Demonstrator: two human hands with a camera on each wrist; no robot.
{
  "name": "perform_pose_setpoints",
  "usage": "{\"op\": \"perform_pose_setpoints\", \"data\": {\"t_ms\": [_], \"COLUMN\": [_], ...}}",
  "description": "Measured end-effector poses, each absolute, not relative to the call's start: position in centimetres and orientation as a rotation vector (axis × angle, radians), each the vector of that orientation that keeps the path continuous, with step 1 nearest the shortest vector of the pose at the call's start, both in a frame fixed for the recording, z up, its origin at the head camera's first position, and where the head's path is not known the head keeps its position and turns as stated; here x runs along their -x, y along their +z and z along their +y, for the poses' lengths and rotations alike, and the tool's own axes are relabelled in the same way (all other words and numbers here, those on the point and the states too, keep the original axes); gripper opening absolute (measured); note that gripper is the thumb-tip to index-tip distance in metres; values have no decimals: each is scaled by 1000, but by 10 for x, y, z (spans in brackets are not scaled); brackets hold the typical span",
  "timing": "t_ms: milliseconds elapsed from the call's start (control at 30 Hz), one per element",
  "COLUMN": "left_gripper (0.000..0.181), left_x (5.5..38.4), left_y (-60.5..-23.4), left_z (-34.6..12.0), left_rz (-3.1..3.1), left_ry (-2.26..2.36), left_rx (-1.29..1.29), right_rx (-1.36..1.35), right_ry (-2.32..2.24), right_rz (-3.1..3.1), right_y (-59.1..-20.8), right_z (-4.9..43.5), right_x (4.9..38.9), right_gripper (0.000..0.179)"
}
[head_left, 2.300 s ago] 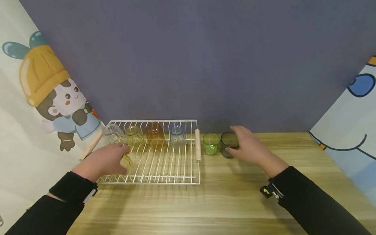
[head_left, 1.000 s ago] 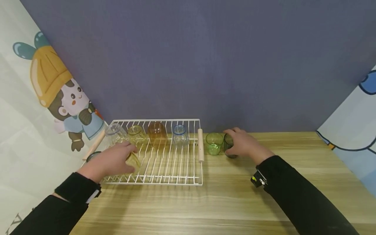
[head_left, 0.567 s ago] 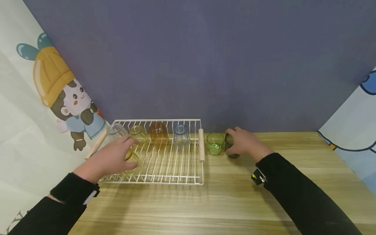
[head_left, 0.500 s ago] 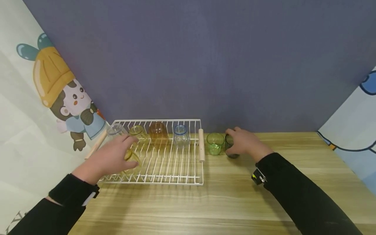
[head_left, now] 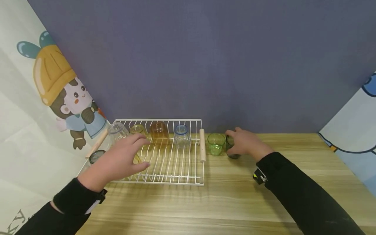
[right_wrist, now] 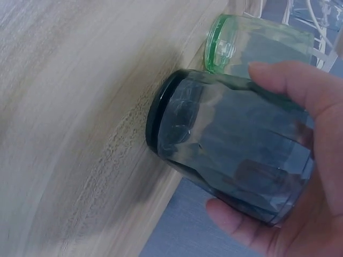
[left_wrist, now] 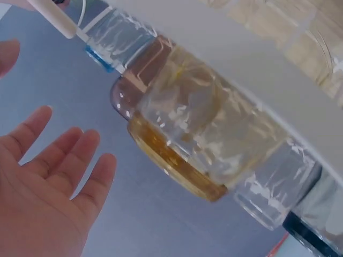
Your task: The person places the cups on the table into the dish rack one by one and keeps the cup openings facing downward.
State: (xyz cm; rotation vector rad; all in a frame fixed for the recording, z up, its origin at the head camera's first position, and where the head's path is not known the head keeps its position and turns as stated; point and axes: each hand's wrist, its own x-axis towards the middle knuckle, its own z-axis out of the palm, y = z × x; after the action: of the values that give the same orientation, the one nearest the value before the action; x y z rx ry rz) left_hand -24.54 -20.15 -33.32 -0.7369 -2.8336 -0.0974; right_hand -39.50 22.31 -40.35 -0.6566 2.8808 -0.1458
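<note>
My left hand (head_left: 120,160) hovers over the front left of the white wire dish rack (head_left: 176,184), its fingers spread and the thumb apart. Partly hidden behind it is a yellow drinking glass (head_left: 137,159). In the left wrist view, this upturned glass (left_wrist: 179,160) stands apart from the fingertips (left_wrist: 107,163). Right of the rack, my right hand (head_left: 245,142) grips a smoky dark glass (right_wrist: 230,144) around its sides. That glass is upright, its thick base close to the wooden table (right_wrist: 69,134). A green glass (head_left: 216,145) stands just left of it.
Upturned along the rack's back are a clear glass (head_left: 117,130), another yellow glass (head_left: 138,129), an amber glass (head_left: 159,134) and a blue-rimmed glass (head_left: 182,137). A dark glass (head_left: 96,156) sits at the left. Wooden handles (head_left: 202,145) flank the rack; a grey wall (head_left: 205,65) rises behind.
My left hand has let go of the yellow glass, spread its fingers and shifted slightly right. Earlier, my right hand closed around the dark glass and has since stayed there.
</note>
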Motion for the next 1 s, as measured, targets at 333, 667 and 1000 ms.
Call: {"op": "perform_pose_setpoints", "data": {"t_ms": [333,667,1000], "left_gripper": [67,65,63], "left_x": [240,235,227], "left_y": [-336,-336,-336], "left_z": [-187,-174,-164], "left_rz": [-2802,-2839,-2802], "left_ry": [-192,-342,-556], "left_rx": [798,797,798], "right_rx": [652,637,576], "right_ry": [-132,-286,-621], "right_rz": [2914,2979,3043], "right_y": [-405,-402,-403], "right_z": [224,239,255], "right_x": [392,380,351], "right_gripper": [80,82,80]}}
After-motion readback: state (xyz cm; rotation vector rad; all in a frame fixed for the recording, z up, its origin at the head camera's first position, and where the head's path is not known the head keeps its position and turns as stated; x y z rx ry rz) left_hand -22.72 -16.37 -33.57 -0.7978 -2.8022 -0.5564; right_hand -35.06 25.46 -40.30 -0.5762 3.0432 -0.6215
